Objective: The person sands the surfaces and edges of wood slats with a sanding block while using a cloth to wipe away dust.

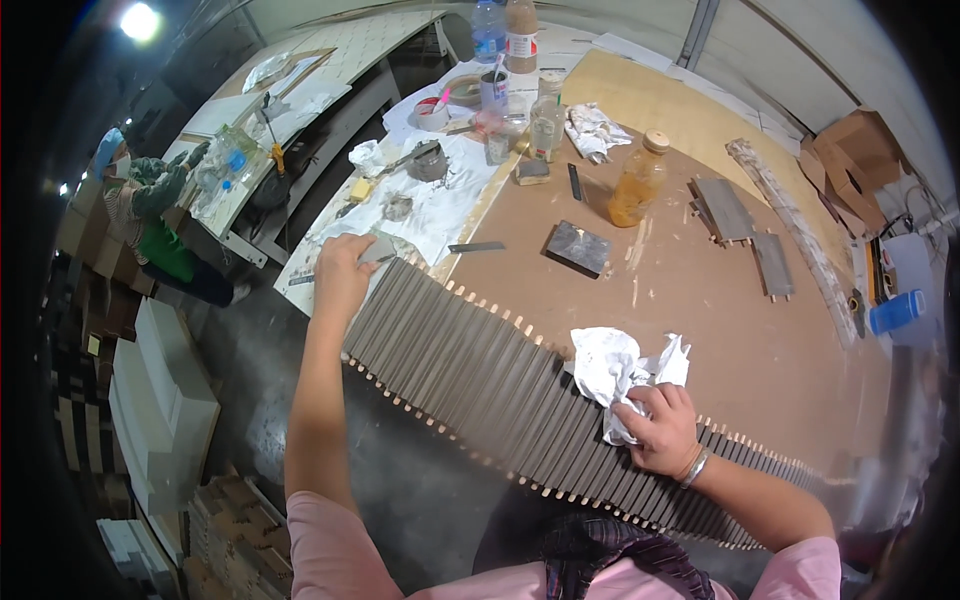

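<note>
A long row of dark grey wooden slats [440, 335], set side by side with pale pegs sticking out at both ends, runs along the near edge of the table. My left hand [342, 268] is closed at the row's far left end, its fingers pinching a small flat grey piece [378, 250] that looks like a scraper blade. Bunched under my right hand [660, 428] is a crumpled white cloth [606, 362], pressed onto the slats right of the middle. The fingers are wrapped over the cloth and hide part of it.
On the brown tabletop [690, 310] lie a dark block [577, 249], grey pegged pieces [725, 210] and a jar of amber liquid [640, 180]. Stained white sheeting [440, 200] holds cups and bottles at the back. A cardboard box [855, 165] stands right. Another person [165, 210] works far left.
</note>
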Tool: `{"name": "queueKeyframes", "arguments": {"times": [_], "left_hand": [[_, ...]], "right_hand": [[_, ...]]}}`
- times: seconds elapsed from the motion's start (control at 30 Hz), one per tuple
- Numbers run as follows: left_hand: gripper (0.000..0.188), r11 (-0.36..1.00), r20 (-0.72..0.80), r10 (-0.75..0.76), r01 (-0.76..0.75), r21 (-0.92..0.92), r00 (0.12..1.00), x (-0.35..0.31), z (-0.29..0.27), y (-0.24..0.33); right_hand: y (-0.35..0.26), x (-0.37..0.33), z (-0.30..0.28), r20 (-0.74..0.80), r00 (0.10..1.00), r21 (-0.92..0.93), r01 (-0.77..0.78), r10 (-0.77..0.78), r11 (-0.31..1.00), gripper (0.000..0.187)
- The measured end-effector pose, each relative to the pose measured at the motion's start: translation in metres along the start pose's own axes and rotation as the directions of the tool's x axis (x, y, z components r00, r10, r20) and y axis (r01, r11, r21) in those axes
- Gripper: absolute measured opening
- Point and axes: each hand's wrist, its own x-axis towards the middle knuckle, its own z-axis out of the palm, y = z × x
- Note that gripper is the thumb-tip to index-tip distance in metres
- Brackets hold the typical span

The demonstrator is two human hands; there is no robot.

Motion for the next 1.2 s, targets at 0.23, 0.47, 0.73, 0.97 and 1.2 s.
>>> {"name": "queueKeyframes", "arguments": {"times": [0.23,0.47,0.73,0.97,1.2], "left_hand": [[0.037,0.971,-0.02,-0.067,0.07,0.227,0.998,0.006,0.002,0.007],[0.041,0.948,0.252,0.243,-0.174,-0.267,0.937,-0.022,-0.006,0.09],[0.037,0.961,0.159,0.239,-0.21,-0.179,0.958,-0.028,-0.006,0.097],[0.038,0.991,0.066,0.136,-0.135,-0.02,0.988,-0.018,0.008,0.105],[0.039,0.994,0.066,0.101,-0.104,0.036,0.993,-0.016,-0.001,0.122]], "right_hand": [[-0.001,-0.001,-0.002,0.024,0.999,0.01,-0.025,0.024,1.0,0.052],[0.003,-0.003,-0.002,0.014,0.999,-0.003,-0.041,0.041,0.999,0.05],[0.001,-0.002,0.0,0.008,0.999,0.016,-0.031,0.031,0.999,0.049],[-0.001,-0.002,-0.001,-0.001,0.999,0.012,-0.043,0.043,0.999,0.044],[-0.001,0.001,-0.001,-0.03,0.999,0.018,-0.035,0.035,0.999,0.043]]}}
